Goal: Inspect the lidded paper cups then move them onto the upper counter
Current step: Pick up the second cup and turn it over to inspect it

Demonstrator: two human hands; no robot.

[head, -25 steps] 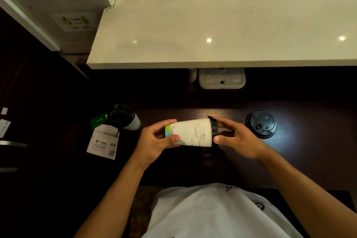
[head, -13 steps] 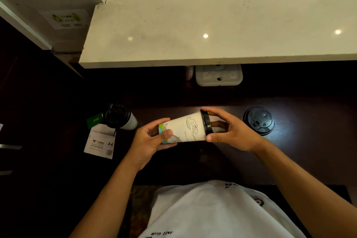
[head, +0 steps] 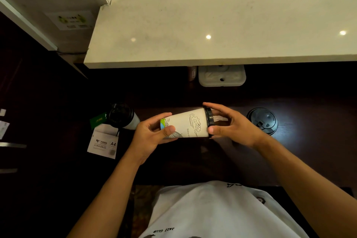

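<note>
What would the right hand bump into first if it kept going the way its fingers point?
The right hand points left, so it meets the cup's black lid, which its fingertips already touch.

white tag (head: 103,144), white tray (head: 222,77)

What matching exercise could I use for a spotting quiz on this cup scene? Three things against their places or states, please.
Things:
1. held cup
2. left cup
3. right cup

Places or states:
A. stands on the dark lower counter, right of the hands
B. on its side, left hand at its base, right hand at its lid
C. beside a white A4 card

Pairs: 1-B, 2-C, 3-A
</note>
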